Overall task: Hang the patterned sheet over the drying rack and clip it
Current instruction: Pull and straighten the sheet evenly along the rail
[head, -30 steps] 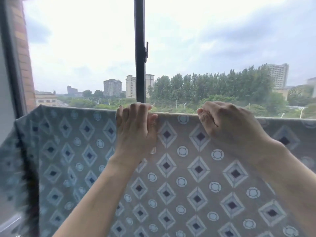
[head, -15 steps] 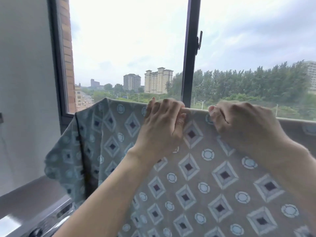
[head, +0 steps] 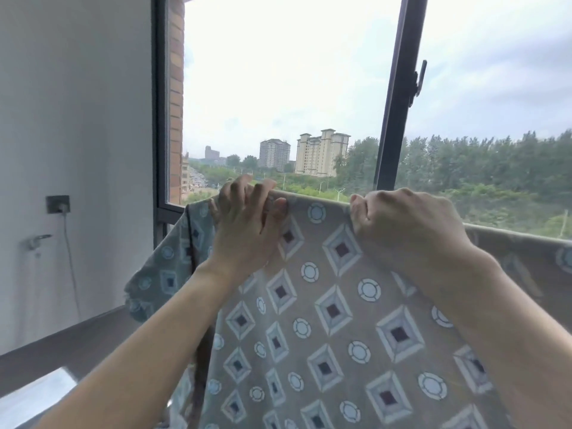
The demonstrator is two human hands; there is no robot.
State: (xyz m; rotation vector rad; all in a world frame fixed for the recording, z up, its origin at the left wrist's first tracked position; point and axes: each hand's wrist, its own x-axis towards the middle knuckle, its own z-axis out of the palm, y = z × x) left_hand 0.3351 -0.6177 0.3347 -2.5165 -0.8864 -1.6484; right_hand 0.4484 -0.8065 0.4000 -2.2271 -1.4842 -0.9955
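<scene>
Although the sheet (head: 334,320) already hangs down in front of the window (head: 278,103), draped over a top line that must be the rack's bar, the bar itself is hidden under the cloth and no clip shows anywhere, so I judge the hanging nearly done and the clipping not begun. Near the sheet's left end, the left hand (head: 244,224) has its fingers curled over the top fold and its thumb pressed on the near face, grasping the cloth. Just to the right, the right hand (head: 402,224) is clenched on the same top edge, knuckles up. Compared with half a second ago, both hands sit closer to the sheet's left end, and the view has swung left, bringing in the white wall (head: 77,134) with its socket (head: 58,204) and cable.
</scene>
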